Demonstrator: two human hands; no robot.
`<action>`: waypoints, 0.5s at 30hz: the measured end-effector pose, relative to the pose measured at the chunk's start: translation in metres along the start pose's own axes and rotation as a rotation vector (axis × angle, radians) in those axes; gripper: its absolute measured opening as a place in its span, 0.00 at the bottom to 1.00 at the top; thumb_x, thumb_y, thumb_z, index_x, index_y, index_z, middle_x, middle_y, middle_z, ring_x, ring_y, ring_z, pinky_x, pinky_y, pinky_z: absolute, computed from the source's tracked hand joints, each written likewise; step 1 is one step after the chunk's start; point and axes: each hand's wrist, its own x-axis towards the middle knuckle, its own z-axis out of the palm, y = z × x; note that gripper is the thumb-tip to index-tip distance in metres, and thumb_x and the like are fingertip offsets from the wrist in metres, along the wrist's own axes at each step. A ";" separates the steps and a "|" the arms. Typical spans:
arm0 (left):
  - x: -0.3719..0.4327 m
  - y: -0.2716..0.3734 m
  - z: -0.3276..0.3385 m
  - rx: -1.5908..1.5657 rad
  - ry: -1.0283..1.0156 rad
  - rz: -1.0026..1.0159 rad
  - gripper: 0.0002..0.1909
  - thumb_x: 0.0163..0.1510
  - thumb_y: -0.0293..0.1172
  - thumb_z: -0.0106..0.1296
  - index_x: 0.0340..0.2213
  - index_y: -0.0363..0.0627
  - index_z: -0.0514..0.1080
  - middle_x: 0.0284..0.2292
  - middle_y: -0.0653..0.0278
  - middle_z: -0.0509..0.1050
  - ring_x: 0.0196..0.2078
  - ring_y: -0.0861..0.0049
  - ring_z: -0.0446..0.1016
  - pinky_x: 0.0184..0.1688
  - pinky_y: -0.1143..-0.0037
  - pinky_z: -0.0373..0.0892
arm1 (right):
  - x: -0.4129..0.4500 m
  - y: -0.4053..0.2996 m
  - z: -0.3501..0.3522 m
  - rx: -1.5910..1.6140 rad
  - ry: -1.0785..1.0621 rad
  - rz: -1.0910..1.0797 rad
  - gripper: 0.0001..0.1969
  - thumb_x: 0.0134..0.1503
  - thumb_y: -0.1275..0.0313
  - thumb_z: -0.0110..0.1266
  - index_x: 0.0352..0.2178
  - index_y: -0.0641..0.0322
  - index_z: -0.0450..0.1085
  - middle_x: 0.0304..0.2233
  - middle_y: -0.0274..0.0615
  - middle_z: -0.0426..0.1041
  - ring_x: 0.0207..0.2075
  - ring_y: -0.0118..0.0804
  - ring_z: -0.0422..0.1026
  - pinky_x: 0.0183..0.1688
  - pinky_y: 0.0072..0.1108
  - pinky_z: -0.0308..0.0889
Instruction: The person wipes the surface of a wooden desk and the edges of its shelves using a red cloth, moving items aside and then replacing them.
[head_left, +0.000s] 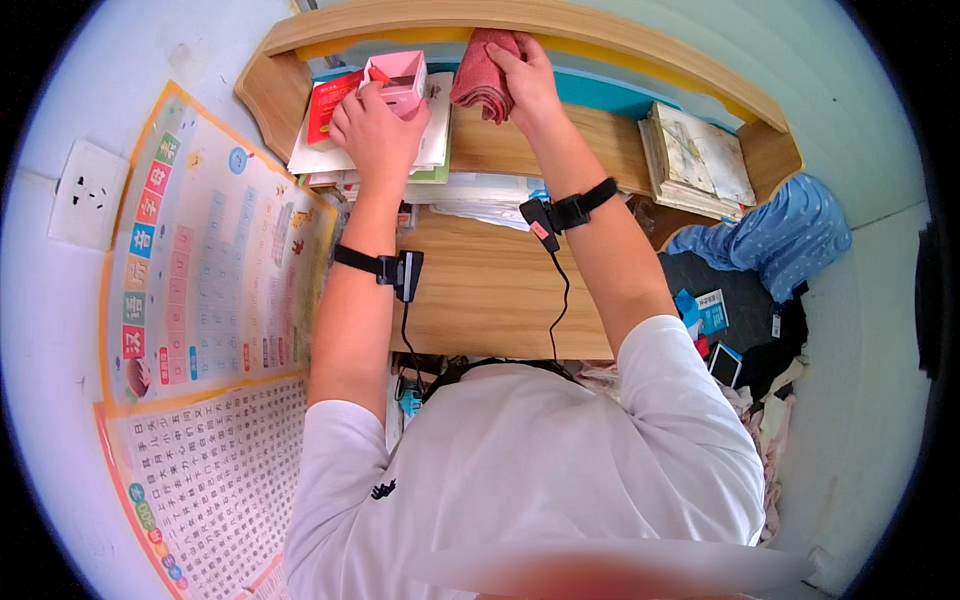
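Note:
My left hand (379, 127) grips a small pink open-topped box (405, 94) by its near side, thumb at the right and fingers at the left. Inside the box lie a red item and something dark, both too small to name. The box is over a stack of papers and books (431, 146) at the shelf's left end, beside a red booklet (326, 105). In my right hand (534, 86) is a folded red cloth (484, 75), pinched between thumb and fingers above the wooden shelf (480, 142).
Worn books (697, 154) are stacked at the shelf's right end. Below is a wooden desktop (480, 285). Cables hang from a left wrist device (409, 276) and a right one (540, 223). Blue patterned fabric (780, 232) hangs at right; a wall chart (217, 262) is left.

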 end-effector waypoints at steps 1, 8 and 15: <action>0.001 -0.002 -0.004 -0.004 0.000 0.002 0.36 0.45 0.53 0.72 0.50 0.45 0.74 0.50 0.52 0.73 0.58 0.50 0.67 0.63 0.53 0.58 | 0.001 0.002 0.004 -0.005 -0.029 0.029 0.22 0.65 0.76 0.60 0.59 0.68 0.67 0.49 0.48 0.79 0.42 0.41 0.81 0.40 0.32 0.81; 0.006 -0.008 -0.069 -0.453 0.009 -0.237 0.38 0.48 0.41 0.75 0.54 0.33 0.68 0.52 0.46 0.69 0.57 0.55 0.71 0.60 0.62 0.69 | 0.008 0.022 0.040 -0.044 -0.118 0.074 0.21 0.65 0.76 0.61 0.58 0.69 0.69 0.49 0.46 0.80 0.44 0.41 0.81 0.44 0.32 0.80; -0.002 -0.061 -0.124 -0.348 -0.029 -0.294 0.36 0.48 0.39 0.73 0.53 0.35 0.69 0.52 0.47 0.68 0.57 0.52 0.69 0.61 0.60 0.67 | 0.012 0.054 0.107 0.074 -0.215 0.133 0.18 0.65 0.76 0.61 0.56 0.69 0.72 0.48 0.47 0.81 0.43 0.41 0.82 0.45 0.32 0.80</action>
